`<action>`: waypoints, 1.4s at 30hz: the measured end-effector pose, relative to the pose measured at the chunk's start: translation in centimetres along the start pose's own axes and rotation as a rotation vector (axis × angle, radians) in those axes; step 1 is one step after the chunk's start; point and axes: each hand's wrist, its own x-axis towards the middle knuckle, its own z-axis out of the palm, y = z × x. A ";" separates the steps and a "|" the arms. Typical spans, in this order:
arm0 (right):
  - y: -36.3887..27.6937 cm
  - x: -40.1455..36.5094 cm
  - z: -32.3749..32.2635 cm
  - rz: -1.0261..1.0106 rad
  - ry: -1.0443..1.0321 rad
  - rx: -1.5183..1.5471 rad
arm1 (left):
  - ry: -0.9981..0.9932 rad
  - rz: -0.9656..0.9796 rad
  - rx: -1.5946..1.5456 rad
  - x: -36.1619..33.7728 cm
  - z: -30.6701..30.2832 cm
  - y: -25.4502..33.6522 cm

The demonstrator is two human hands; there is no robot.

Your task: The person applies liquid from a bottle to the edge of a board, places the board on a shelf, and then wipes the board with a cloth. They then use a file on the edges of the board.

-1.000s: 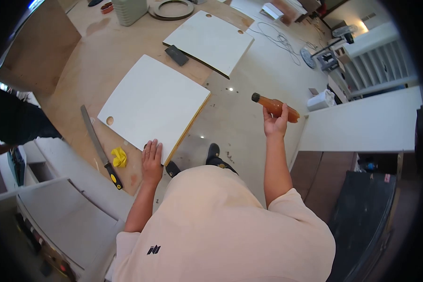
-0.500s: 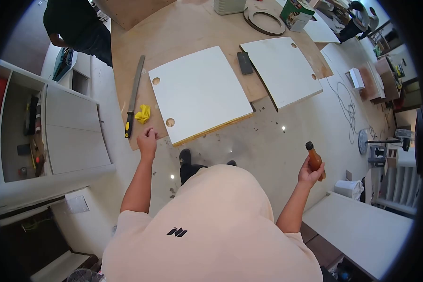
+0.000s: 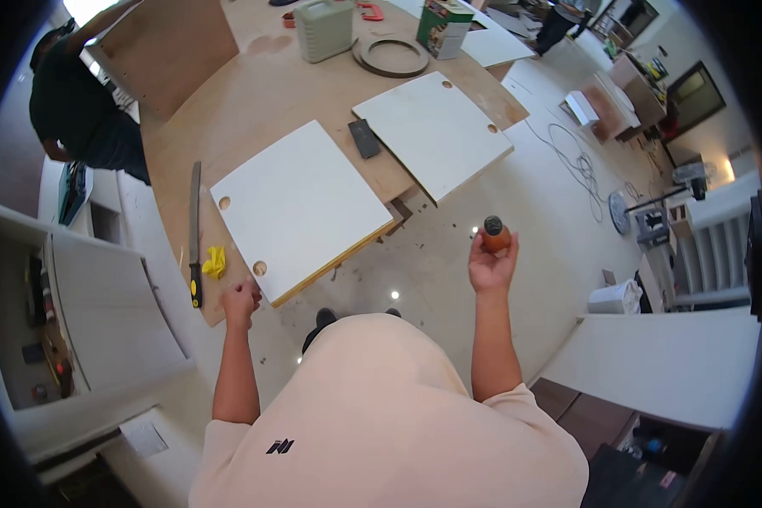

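My right hand [image 3: 492, 269] is wrapped around a bottle [image 3: 497, 240] of orange-brown liquid, its dark cap tipped toward me, held above the floor. Fingers curled, my left hand [image 3: 242, 303] is by the table's front edge, close to the near corner of a white panel [image 3: 305, 203]; what it may hold is hidden. That panel has two round holes along its left side and a yellowish front edge. Left of it lie a crumpled yellow cloth [image 3: 215, 262] and a long file [image 3: 196, 233] with a black and yellow handle.
A second white panel [image 3: 436, 135] overhangs the table [image 3: 271, 93], beside a dark block [image 3: 364, 138]. Farther back are a roll of edging [image 3: 392, 57], a plastic jug [image 3: 324, 31] and a green box [image 3: 443, 28]. A co-worker [image 3: 80, 110] stands at far left. A cable [image 3: 580, 161] lies on the floor.
The view has swung to the right, so the table and panels appear farther left. My right hand has brought the bottle inward and tilted its cap toward me. The left hand stays near the panel corner.
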 end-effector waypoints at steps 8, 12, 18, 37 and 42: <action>9.2 0.9 5.1 0.330 -0.056 0.228 | -0.113 0.021 -0.190 0.9 0.5 -0.7; 14.0 5.8 6.5 0.437 -0.033 0.246 | -0.174 0.017 -0.233 2.0 -0.1 -1.7; 18.9 10.3 10.4 0.452 -0.046 0.113 | -0.089 -0.056 -0.194 1.0 0.3 -0.5; 32.0 -2.4 15.0 1.502 -0.259 -0.809 | 0.265 0.753 0.037 -10.0 4.6 13.9; 36.2 -3.5 15.5 1.522 -0.460 -0.874 | 0.210 0.666 0.004 -7.0 0.5 15.1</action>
